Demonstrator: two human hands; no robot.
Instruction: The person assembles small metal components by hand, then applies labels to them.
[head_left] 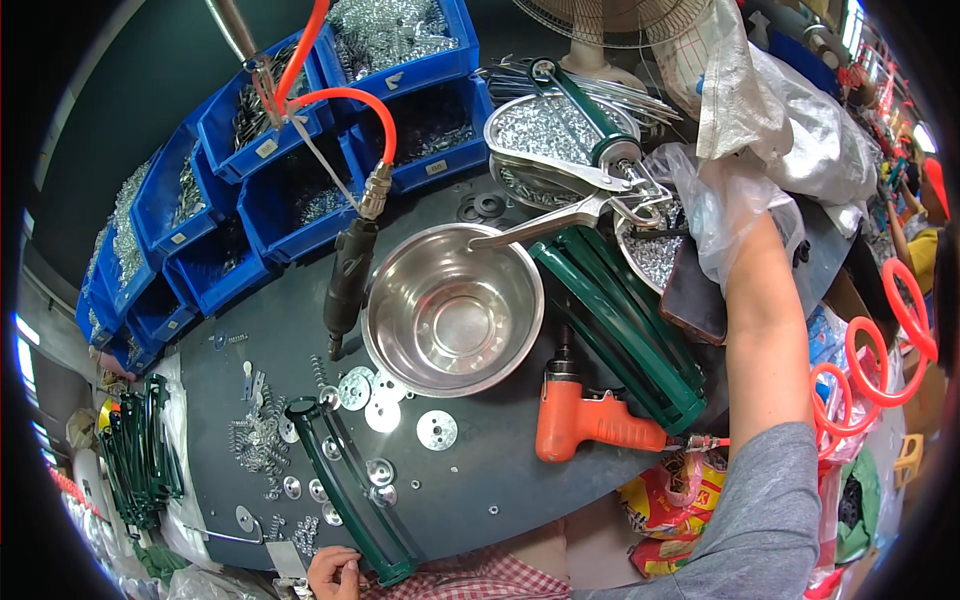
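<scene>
My left hand (335, 573) rests at the table's front edge with its fingers curled together; whether anything small is in them I cannot make out. Just beside it lies a dark green caulking gun frame (350, 487), its lower end close to my fingers. My right arm reaches far to the right, and the right hand is inside a clear plastic bag (712, 225), its fingers hidden. Near that bag a caulking gun (590, 120) with a metal handle and trigger lies across metal bowls of small parts. More green frames (625, 330) lie together in the middle right.
An orange air driver (590, 420) lies below the steel bowl (455, 310). A dark air tool (350, 270) hangs from a red hose. Blue bins (300, 205) of hardware line the back left. Springs (260, 435) and metal discs (437, 430) are scattered at left. A fan (605, 15) stands behind.
</scene>
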